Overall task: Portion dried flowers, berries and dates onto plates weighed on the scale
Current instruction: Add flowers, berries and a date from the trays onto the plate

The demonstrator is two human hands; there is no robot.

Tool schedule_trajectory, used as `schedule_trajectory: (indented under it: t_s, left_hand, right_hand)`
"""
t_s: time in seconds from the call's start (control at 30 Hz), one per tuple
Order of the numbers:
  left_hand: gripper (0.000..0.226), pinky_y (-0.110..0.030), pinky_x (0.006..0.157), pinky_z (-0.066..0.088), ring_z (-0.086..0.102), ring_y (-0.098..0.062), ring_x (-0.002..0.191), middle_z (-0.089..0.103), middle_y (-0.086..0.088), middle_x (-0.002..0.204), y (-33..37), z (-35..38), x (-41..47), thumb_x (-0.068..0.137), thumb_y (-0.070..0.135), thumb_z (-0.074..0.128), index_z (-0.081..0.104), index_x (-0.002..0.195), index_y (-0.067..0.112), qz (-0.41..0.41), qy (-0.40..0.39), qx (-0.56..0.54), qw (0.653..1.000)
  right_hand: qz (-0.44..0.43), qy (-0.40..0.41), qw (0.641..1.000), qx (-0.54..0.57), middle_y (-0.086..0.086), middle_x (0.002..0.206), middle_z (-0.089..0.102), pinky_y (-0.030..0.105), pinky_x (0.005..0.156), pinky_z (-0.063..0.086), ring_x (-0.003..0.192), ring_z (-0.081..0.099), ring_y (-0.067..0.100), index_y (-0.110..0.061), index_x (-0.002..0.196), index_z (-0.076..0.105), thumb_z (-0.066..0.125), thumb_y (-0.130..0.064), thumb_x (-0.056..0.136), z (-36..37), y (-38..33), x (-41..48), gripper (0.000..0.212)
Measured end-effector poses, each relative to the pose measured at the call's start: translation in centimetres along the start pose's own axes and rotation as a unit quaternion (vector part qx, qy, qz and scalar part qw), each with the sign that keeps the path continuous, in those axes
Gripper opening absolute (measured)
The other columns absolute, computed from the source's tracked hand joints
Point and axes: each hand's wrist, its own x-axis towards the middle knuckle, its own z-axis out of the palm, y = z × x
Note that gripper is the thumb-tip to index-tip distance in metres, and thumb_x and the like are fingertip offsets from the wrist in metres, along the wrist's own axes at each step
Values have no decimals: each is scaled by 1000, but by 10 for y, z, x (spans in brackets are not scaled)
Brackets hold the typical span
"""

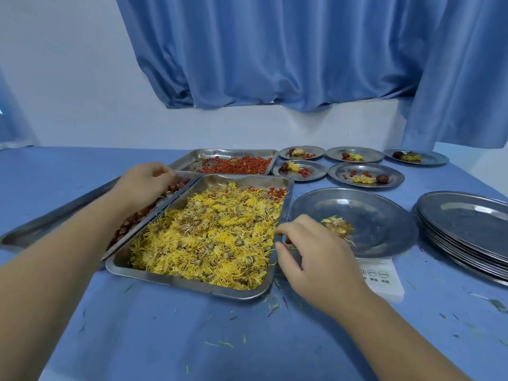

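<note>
Plainly, the plate (384, 215) on the scale (384, 281) sits toward the worktop's (165, 339) right edge. It is dull steel and carries only one frayed yellow dried flower (337, 226). The right grip (316, 251) hovers at its left rim with fingers loosely curled; whether it holds anything I cannot tell. The dates (180, 183) lie well to the left, beyond the flower tray (192, 284). There the left grip (143, 185) curls down among them, and whether it pinches one is unclear. A date must cross rightward over that tray.
</note>
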Motion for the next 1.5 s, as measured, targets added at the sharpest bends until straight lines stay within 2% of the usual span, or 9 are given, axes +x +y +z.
schedule_trajectory:
  t_s: [0.1,0.33,0.53,0.73,0.87,1.0,1.13,1.3,1.5]
  left_hand:
    - [26,-32,65,39,54,-22,67,63,-6,78,-39,-2,13,99,40,46,64,101,22,-49,5,11,999]
    - [47,-37,94,45,57,-29,112,61,-10,132,-85,21,29,89,-3,40,67,118,20,-57,-71,158,983]
    - [46,-38,97,45,58,-28,114,63,-10,129,-90,26,39,89,-5,46,66,123,16,-72,-148,254,953]
    - [25,-36,93,48,62,-25,105,70,-7,115,-98,19,36,88,11,64,72,111,15,-67,-105,205,971]
    - [23,-35,84,47,61,-20,91,70,-6,111,-87,20,21,91,23,62,69,112,19,-52,12,105,993]
    - [23,-26,78,44,57,-10,85,64,6,102,-42,29,9,91,24,61,68,113,22,31,64,15,997]
    - [16,-16,64,42,58,2,81,64,17,94,24,39,-2,92,29,59,65,107,33,140,1,-19,990]
    - [19,-16,70,42,56,4,85,60,20,98,111,65,-18,93,36,57,64,110,34,266,-49,-19,963]
    - [20,-27,77,45,54,-6,89,60,10,99,183,104,-33,93,38,54,66,107,28,350,-120,14,929]
  right_hand:
    - [2,-15,1000,-8,-10,84,53,18,53,36,75,51,8,-22,99,64,52,-31,89,5,5,-5,17]
    - [5,-19,1000,11,-12,78,52,21,52,42,69,51,6,-24,93,62,52,-32,88,9,6,-2,14]
    - [-1,-21,999,26,-14,77,52,25,54,45,69,52,6,-27,91,63,52,-32,88,13,9,-1,13]
    - [-10,-6,1000,26,-15,74,51,26,52,46,67,51,5,-28,87,62,42,-38,89,14,8,-1,22]
    - [-3,17,999,38,-15,73,51,28,55,48,65,51,6,-26,85,63,43,-36,90,11,9,0,23]
    - [41,85,993,78,-14,69,55,26,58,47,69,53,8,-26,81,63,56,-20,89,4,15,0,12]
    - [199,197,926,251,-14,71,64,9,55,43,65,58,1,-34,79,65,58,-19,91,-16,27,2,21]
    - [361,305,785,401,-8,58,55,22,43,37,50,45,7,-30,78,64,53,-28,92,-40,48,6,18]
    - [408,325,720,458,-5,54,50,22,39,31,42,38,7,-20,78,61,50,-21,94,-48,58,7,19]
